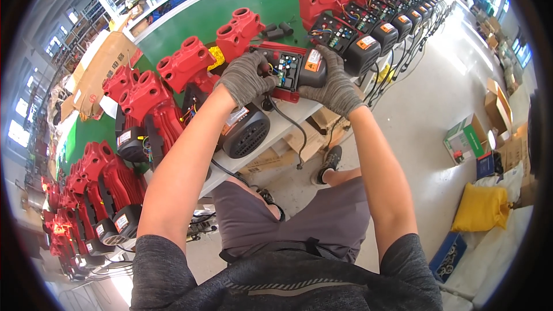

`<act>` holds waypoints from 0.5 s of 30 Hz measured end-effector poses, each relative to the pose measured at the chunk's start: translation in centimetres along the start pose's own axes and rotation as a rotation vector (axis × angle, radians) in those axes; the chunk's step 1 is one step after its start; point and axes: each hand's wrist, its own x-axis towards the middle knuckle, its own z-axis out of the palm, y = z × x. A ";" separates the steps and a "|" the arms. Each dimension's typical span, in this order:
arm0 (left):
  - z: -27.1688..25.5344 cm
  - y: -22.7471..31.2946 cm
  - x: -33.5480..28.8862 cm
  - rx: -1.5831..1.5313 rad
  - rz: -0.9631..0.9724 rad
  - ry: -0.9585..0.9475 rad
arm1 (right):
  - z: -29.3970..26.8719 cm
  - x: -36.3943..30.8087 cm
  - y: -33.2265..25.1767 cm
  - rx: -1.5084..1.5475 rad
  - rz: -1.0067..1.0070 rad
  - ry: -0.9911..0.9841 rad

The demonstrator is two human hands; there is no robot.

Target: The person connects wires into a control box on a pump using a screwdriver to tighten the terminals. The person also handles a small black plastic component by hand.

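Observation:
Both hands wear grey knit gloves. A red pump with a motor (288,95) lies on the bench before me, its control box open, the circuit board (286,69) with small components and wires bare. My left hand (246,79) is closed about the left side of this pump, its fingertips by the board. Around the black end cap (314,71), which bears an orange and white label, curl the fingers and thumb of my right hand (337,87). A black cable (296,122) hangs from the pump over the bench edge. The pump's underside is hidden.
Close to my left forearm stands another red pump (187,63) with a black vented fan cover (246,132). Several more pumps (92,178) line the bench at left, and a long row (351,23) recedes at right. Cardboard (271,158) lies beneath; boxes and a yellow sack (481,207) sit at right.

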 end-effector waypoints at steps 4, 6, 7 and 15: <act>0.3 -0.3 -0.3 -0.074 0.152 0.008 | -0.1 0.1 0.0 -0.016 0.007 0.014; 0.6 -0.5 -0.2 -0.035 0.186 0.038 | -0.1 0.0 -0.2 -0.028 0.015 0.005; 0.7 -0.6 -0.2 0.005 0.221 0.068 | 0.0 0.0 -0.1 -0.028 0.015 0.001; 0.7 -0.5 0.0 0.063 0.254 0.068 | 0.0 -0.1 -0.1 -0.011 0.009 0.008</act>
